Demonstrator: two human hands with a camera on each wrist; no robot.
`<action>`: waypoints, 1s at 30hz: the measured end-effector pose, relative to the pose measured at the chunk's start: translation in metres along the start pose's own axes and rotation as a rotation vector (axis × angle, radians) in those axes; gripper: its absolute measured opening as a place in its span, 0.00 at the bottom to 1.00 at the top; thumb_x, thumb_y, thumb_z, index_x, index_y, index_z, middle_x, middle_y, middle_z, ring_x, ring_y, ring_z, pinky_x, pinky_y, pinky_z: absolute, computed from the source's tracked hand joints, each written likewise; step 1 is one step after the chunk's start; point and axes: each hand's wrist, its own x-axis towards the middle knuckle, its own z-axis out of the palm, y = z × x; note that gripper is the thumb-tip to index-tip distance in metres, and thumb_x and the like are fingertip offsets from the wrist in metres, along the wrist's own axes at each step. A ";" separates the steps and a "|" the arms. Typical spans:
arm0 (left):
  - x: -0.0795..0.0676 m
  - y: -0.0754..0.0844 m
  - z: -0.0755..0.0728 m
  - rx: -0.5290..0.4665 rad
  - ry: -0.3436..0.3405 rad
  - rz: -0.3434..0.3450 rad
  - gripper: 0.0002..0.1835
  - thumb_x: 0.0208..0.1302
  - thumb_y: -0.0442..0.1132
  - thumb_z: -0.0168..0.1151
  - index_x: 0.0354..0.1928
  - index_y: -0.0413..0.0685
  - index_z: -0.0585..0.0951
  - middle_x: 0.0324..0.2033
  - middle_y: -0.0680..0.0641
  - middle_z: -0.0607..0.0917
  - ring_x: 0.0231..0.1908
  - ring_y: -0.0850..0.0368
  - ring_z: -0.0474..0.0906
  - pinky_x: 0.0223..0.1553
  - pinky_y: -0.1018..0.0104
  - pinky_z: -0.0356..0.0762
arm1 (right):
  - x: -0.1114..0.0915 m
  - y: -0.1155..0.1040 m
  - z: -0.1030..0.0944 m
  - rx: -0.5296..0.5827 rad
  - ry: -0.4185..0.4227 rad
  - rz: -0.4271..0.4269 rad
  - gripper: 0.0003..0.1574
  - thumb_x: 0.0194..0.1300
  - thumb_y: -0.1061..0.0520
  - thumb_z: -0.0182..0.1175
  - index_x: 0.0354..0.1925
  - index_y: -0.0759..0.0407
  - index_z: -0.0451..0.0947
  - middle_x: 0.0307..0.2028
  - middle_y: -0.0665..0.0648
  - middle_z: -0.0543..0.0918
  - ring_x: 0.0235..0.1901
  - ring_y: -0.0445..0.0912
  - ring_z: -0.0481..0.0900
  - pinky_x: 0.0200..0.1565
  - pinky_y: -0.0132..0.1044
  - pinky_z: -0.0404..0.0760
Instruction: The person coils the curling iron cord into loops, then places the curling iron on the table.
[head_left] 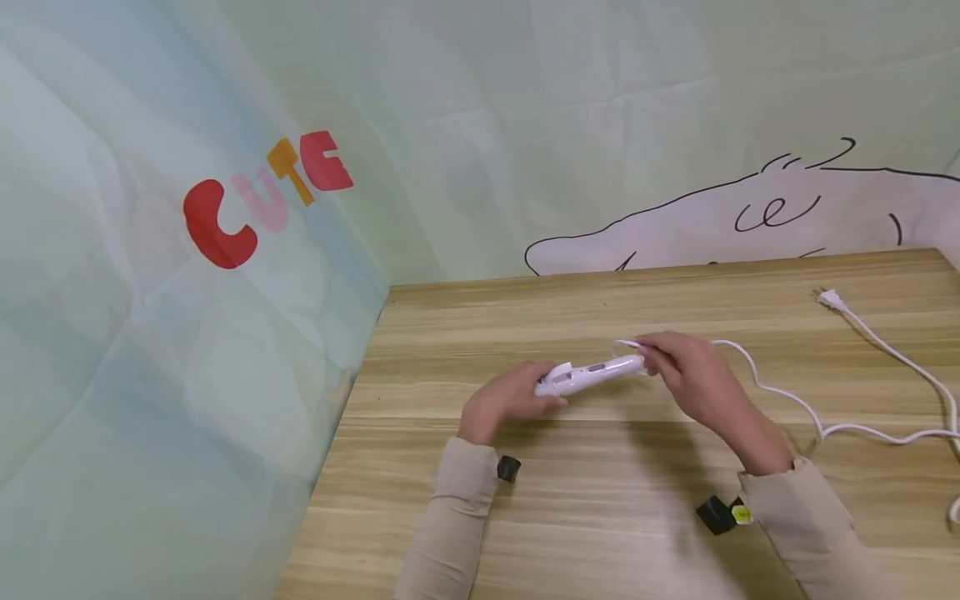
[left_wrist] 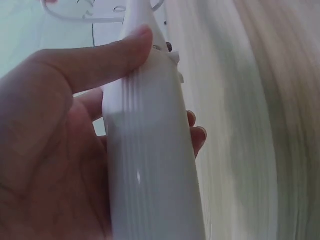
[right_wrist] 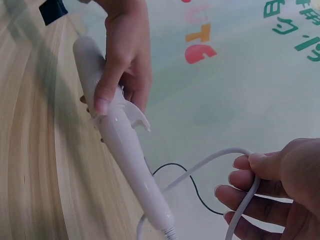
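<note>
A white curling iron with a small lever is held above the table, tilted slightly. My left hand grips it round its wider, ridged part, with the thumb laid across the top in the left wrist view. The white power cord leaves the narrow handle end and bends into a loop. In the right wrist view, my right hand pinches that cord between thumb and fingers, a little apart from the handle. The far tip of the iron is hidden behind the left hand in the head view.
The cord runs right across the wooden table, ending in a two-pin plug at the back right. Printed cloth backdrops stand along the left and back edges. Dark devices sit at both wrists.
</note>
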 end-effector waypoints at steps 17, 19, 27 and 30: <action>-0.006 -0.015 -0.020 -0.092 0.085 0.060 0.17 0.65 0.47 0.61 0.50 0.46 0.73 0.37 0.49 0.77 0.35 0.57 0.71 0.39 0.64 0.70 | -0.027 0.016 0.004 0.025 -0.246 -0.032 0.10 0.64 0.65 0.58 0.43 0.61 0.83 0.23 0.48 0.80 0.25 0.36 0.73 0.29 0.33 0.72; -0.007 -0.014 -0.021 -0.097 0.084 0.089 0.17 0.65 0.47 0.61 0.49 0.45 0.73 0.36 0.48 0.77 0.35 0.56 0.71 0.39 0.65 0.69 | -0.028 0.021 0.004 -0.002 -0.250 -0.041 0.10 0.63 0.66 0.59 0.43 0.61 0.83 0.24 0.48 0.81 0.26 0.36 0.74 0.30 0.34 0.73; -0.010 -0.006 -0.025 -0.118 0.070 0.146 0.18 0.64 0.46 0.62 0.53 0.46 0.74 0.39 0.49 0.78 0.37 0.57 0.72 0.40 0.65 0.70 | -0.024 0.043 0.003 -0.045 -0.308 -0.053 0.13 0.63 0.67 0.57 0.46 0.65 0.82 0.30 0.52 0.85 0.28 0.38 0.76 0.31 0.35 0.75; -0.011 -0.002 -0.026 -0.113 0.064 0.172 0.17 0.63 0.46 0.63 0.51 0.47 0.74 0.37 0.50 0.78 0.36 0.58 0.72 0.39 0.67 0.70 | -0.021 0.051 0.001 -0.040 -0.307 -0.080 0.13 0.63 0.68 0.58 0.46 0.65 0.82 0.29 0.51 0.85 0.28 0.37 0.75 0.30 0.34 0.74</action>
